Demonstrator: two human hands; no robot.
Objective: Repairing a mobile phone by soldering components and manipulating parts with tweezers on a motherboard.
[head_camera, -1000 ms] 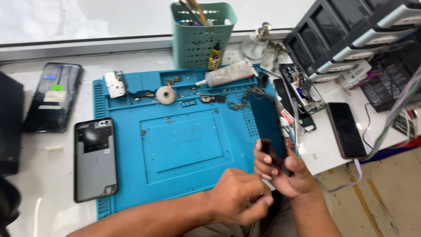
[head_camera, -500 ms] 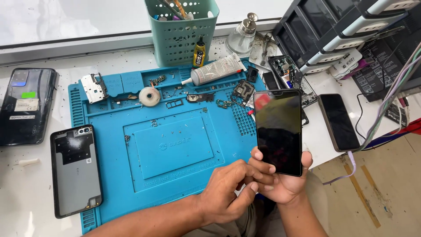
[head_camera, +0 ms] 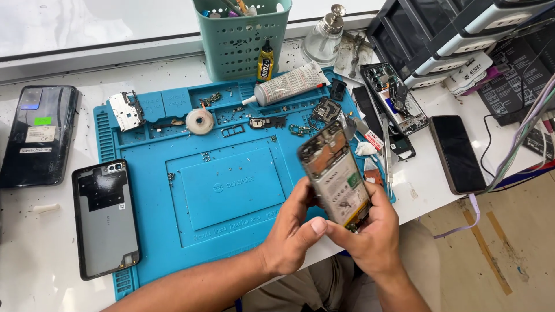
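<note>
Both hands up at lower centre of the frame, wrapped around an opened smartphone (head_camera: 337,176) with its back cover off, battery and circuit board facing the camera. Left hand (head_camera: 295,234) closed on the lower left edge, thumb pressed across the bottom end. Right hand (head_camera: 370,231) curled tight around the lower right side, fingers behind the body. Phone tilted, top leaning toward upper left, lifted above the blue repair mat (head_camera: 231,190), slightly motion-blurred.

Looks like an inspection step: internals turned toward the eyes, nothing yet being pried or unscrewed. No tool in either hand.

Detached grey back cover (head_camera: 106,216) lying at lower left, half on the mat's edge. Adhesive tube (head_camera: 286,85) and small tape roll (head_camera: 200,122) along the mat's upper tray. Tweezers (head_camera: 386,153) just right of the phone. Teal tool basket (head_camera: 243,34) at top centre.

Next move, by judgement, calls for a steady one-handed hold or a set-down on the mat, freeing one hand for a tool.
</note>
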